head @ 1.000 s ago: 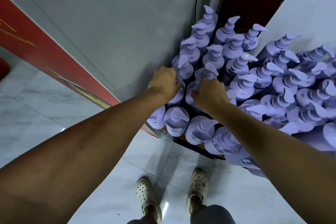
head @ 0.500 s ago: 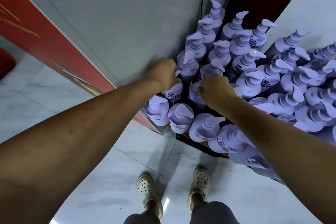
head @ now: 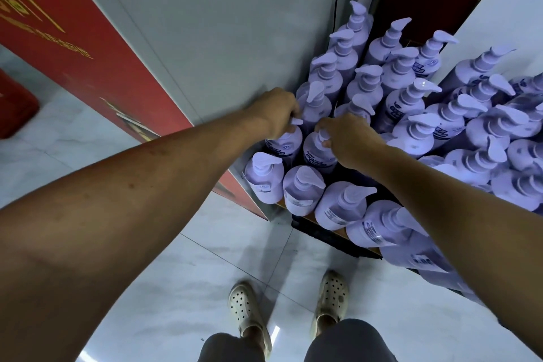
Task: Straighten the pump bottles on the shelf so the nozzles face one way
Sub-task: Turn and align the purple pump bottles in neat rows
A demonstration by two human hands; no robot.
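Several lilac pump bottles stand packed on a low shelf (head: pixel 335 236); most nozzles point right or up-right. My left hand (head: pixel 276 114) grips the pump head of a second-row bottle (head: pixel 285 144) next to the grey wall. My right hand (head: pixel 348 138) pinches the pump head of the neighbouring bottle (head: pixel 318 153). In front of them, the front row holds a bottle (head: pixel 264 176) with its nozzle pointing right and another (head: pixel 304 189) with its nozzle pointing down-right. My right forearm hides part of the front row farther right.
A grey wall panel (head: pixel 220 38) flanks the shelf on the left, with a red panel (head: pixel 73 53) beyond it. A white panel (head: pixel 514 9) rises at the upper right. My feet in white clogs (head: pixel 245 308) stand on the pale tiled floor below the shelf edge.
Both hands have moved from gripping over the bottles to pinching the pump heads of two neighbouring second-row bottles. The view has shifted slightly, so the shelf appears lower and closer.
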